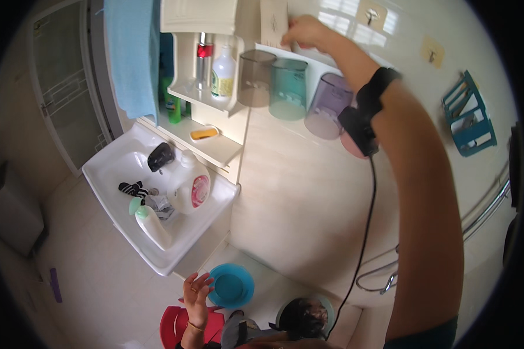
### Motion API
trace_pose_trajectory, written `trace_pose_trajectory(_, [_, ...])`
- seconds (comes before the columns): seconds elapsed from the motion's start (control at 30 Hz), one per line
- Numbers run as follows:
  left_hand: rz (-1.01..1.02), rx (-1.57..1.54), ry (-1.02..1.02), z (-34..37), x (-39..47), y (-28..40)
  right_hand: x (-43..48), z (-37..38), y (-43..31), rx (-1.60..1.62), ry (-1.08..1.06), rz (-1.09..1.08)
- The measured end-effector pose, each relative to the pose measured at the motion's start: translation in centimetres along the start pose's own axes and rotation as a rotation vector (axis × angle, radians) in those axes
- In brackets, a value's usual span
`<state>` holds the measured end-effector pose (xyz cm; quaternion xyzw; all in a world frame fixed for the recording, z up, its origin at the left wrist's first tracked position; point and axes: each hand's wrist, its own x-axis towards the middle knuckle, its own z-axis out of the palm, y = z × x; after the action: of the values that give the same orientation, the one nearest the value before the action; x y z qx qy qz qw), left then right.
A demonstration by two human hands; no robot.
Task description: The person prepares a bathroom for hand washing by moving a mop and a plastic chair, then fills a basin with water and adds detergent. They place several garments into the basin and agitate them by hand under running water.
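My right hand (306, 32) reaches up to the wall shelf, its fingers at the edge of a pale upright box (274, 24) with a printed pattern; whether they grip it cannot be told. Under that shelf hang several translucent cups, among them a brown (256, 80), a teal (288, 89) and a purple one (330, 104). A black strap with a device and cable is around my right wrist. Low in the view my left hand (196, 294) is raised, fingers apart and holding nothing, near a blue plastic basin (231, 285) and above a red plastic stool (172, 327).
A white washbasin (192, 251) holds a large detergent bottle (190, 183), a pump bottle (153, 227) and striped cloth (133, 189). Beside it stands a cabinet with a soap dish (204, 133) and bottles. A teal rack (469, 115) hangs on the right wall. A bucket (331, 312) stands below.
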<state>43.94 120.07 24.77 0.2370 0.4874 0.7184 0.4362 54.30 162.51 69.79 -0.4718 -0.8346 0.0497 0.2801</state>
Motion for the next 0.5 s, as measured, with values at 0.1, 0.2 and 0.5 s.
trace_pose_trajectory(0.1, [-0.008, 0.021, -0.053, 1.5, 0.5, -0.1, -1.9, -0.8, -0.2, 0.288, -0.127, -0.268])
trace_pose_trajectory(0.2, [-0.052, 0.044, -0.137, 3.4, 0.5, -1.0, -9.4, -3.5, 2.1, 0.321, -0.127, -0.369])
trace_pose_trajectory(0.5, [-0.354, 0.153, -0.393, 11.2, -6.3, -8.6, -48.7, -2.6, 12.1, 0.683, 0.117, 0.058])
